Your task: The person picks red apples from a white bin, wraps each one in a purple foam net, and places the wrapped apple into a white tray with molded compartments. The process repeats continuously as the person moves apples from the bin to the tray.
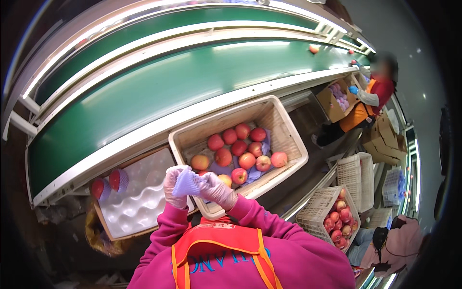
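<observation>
A lilac foam net sleeve (pixel 186 183) is held up in front of my chest, between my two gloved hands. My left hand (pixel 174 187) is closed around its left side. On the other side, my right hand (pixel 219 189) pinches its edge; whether an apple is inside I cannot tell. Just beyond is a pale plastic crate (pixel 293 161) with several loose red apples (pixel 239 147) on lilac foam. To the left, a cardboard box (pixel 107 225) holds a white moulded tray (pixel 132 204). Two apples in foam nets (pixel 118 179) sit at the tray's far left.
A green conveyor belt (pixel 144 96) with a white rail runs beyond the crate. Another apple crate (pixel 308 216) and a stacked crate (pixel 356 178) stand at right. A co-worker (pixel 380 94) stands by an open carton (pixel 332 103) at far right; another person (pixel 394 245) is lower right.
</observation>
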Motion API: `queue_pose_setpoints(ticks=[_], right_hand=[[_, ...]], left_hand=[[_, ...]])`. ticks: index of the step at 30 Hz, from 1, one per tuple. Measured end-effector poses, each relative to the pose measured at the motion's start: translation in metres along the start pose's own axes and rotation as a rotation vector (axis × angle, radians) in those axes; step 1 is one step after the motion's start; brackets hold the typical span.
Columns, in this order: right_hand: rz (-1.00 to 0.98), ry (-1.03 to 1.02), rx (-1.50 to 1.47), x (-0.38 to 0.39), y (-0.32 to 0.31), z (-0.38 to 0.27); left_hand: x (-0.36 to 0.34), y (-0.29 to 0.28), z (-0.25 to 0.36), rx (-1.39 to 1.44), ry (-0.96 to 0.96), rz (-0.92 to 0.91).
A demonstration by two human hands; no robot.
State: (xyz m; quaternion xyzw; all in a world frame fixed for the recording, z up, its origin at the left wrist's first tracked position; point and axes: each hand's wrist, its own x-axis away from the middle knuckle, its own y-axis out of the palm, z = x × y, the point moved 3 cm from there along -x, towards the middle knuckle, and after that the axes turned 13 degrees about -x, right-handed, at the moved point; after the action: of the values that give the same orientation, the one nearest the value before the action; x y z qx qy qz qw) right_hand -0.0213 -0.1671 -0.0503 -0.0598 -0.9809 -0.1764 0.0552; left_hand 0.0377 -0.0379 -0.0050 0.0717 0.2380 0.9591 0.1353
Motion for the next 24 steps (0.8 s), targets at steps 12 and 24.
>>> queue_pose_setpoints(ticks=[12, 24], right_hand=[[0.199, -0.306, 0.196, 0.004, -0.014, -0.074], [0.019, 0.147, -0.148, 0.028, -0.023, -0.056]], left_hand=[[-0.006, 0.006, 0.004, -0.472, -0.107, -0.252], [0.028, 0.023, -0.029, -0.209, -0.344, -0.272]])
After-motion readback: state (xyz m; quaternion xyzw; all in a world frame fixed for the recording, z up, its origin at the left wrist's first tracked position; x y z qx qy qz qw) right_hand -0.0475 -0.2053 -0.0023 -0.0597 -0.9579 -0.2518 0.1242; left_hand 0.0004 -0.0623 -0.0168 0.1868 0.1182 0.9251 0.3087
